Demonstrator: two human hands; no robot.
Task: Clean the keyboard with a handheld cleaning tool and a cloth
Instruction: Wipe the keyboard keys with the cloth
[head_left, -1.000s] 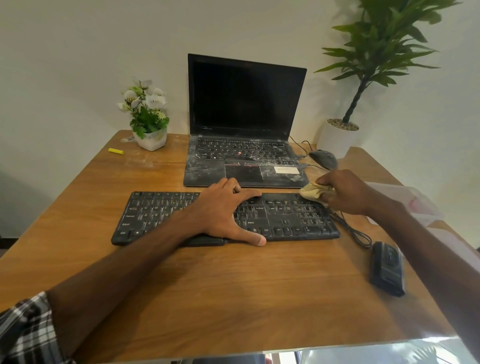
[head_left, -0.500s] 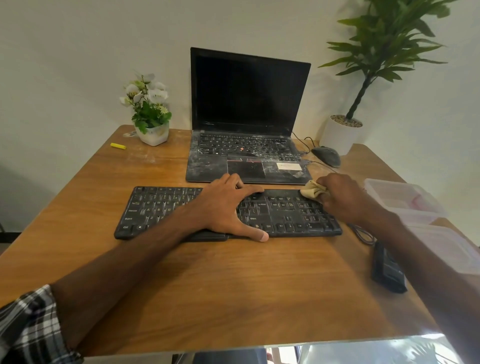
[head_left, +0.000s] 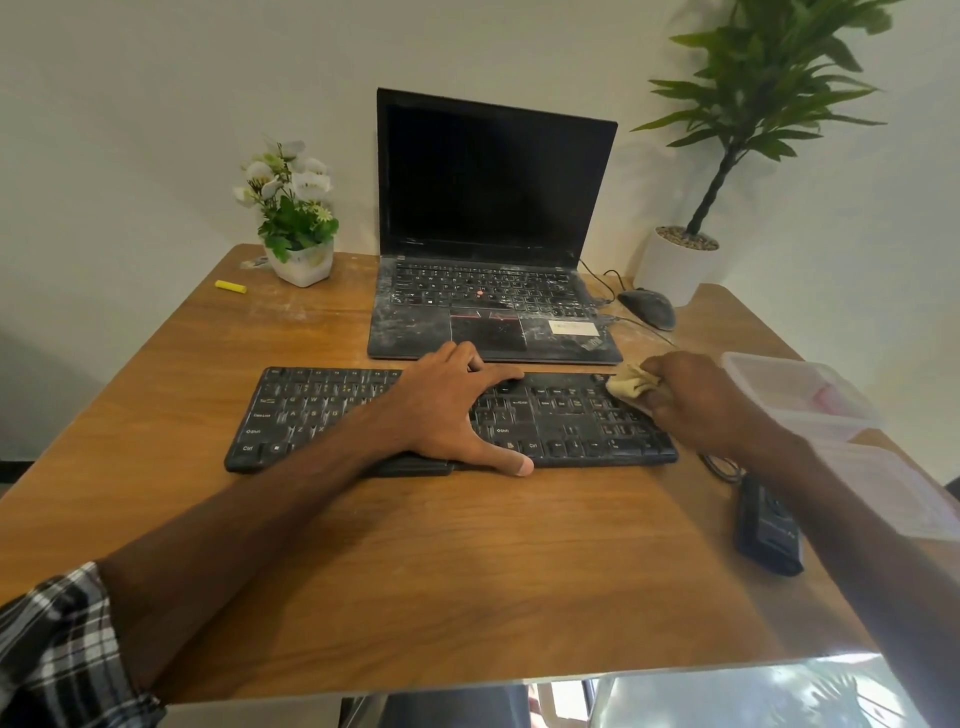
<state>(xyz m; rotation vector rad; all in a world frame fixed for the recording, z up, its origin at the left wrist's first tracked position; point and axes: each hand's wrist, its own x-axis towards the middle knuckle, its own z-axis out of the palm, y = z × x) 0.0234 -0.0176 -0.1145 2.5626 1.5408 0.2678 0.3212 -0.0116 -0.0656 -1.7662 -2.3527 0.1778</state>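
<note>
left hand (head_left: 447, 410) lies flat, fingers spread, on the keyboard (head_left: 322, 410) middle; right hand (head_left: 701, 402) grips the cloth (head_left: 628, 385) (bunched) on its far-right corner.

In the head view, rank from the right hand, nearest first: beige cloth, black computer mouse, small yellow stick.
1. Beige cloth, gripped in the right hand.
2. Black computer mouse, farther back on the right.
3. Small yellow stick, far back left.
</note>
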